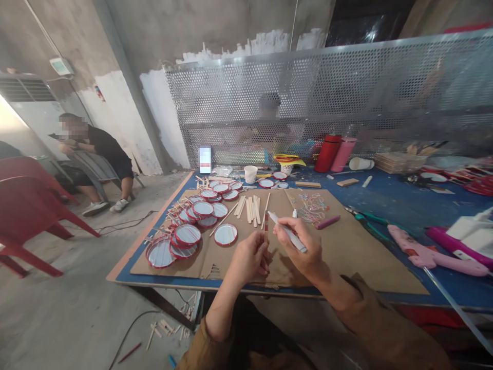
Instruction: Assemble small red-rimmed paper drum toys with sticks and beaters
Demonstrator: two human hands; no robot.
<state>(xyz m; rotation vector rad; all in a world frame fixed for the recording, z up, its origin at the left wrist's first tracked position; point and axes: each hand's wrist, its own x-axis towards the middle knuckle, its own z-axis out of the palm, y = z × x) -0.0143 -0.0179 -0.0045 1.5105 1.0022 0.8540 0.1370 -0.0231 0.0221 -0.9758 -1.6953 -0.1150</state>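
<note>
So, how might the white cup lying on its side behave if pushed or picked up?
The white cup would probably roll, as its rounded side is down. It looks like a disposable cup, so it is likely light and easily dented.

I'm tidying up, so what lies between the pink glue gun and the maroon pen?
Green-handled pliers beside the pink glue gun, then bare cardboard up to the maroon pen, in the head view.

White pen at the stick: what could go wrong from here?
The white pen in the right hand points toward the stick in the left hand; a slip might mark skin. The overlapping discs could slide if bumped. The right sleeve might catch the glue gun.
</note>
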